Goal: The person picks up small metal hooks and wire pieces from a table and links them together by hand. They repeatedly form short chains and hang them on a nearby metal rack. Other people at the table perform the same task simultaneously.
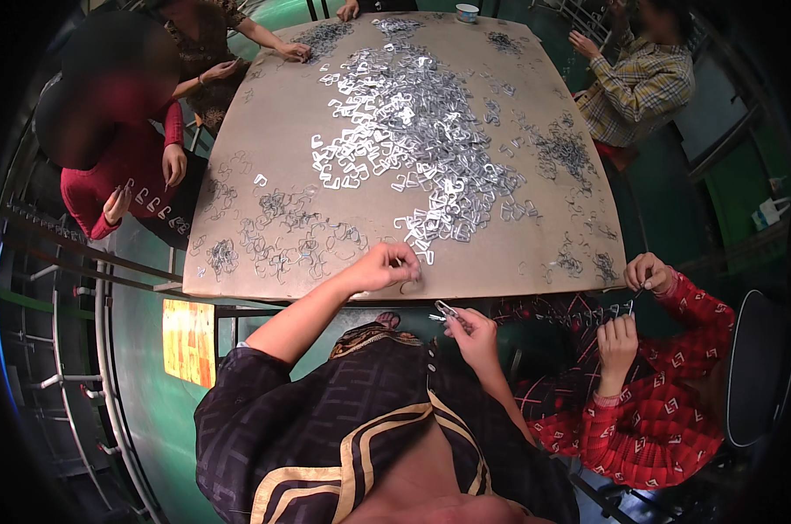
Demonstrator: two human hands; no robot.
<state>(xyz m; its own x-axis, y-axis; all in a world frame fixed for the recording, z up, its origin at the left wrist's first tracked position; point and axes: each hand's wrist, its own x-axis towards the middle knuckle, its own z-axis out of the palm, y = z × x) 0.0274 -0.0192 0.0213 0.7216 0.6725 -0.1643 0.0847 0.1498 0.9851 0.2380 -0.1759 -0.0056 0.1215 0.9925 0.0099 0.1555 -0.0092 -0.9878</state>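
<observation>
Head view: left hand (385, 266) clenched on the table's (264, 131) near edge — metal clips pile (413, 131) just beyond, right hand (469, 330) pinching one clip (448, 309).

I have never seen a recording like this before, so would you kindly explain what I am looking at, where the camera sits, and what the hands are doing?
There is no machine here: a person works with two bare hands, and a wide fisheye camera on their head looks down, which is why straight edges bend. The forearms coming up from the lower edge are theirs. The left hand rests on the near edge of the table, fingers curled on a small wire piece. The right hand holds a small metal clip just off the table edge. A big pile of shiny metal clips covers the middle, with thinner wire pieces scattered around it. Other people sit round the table; the one in a red patterned top handles similar small parts.
</observation>
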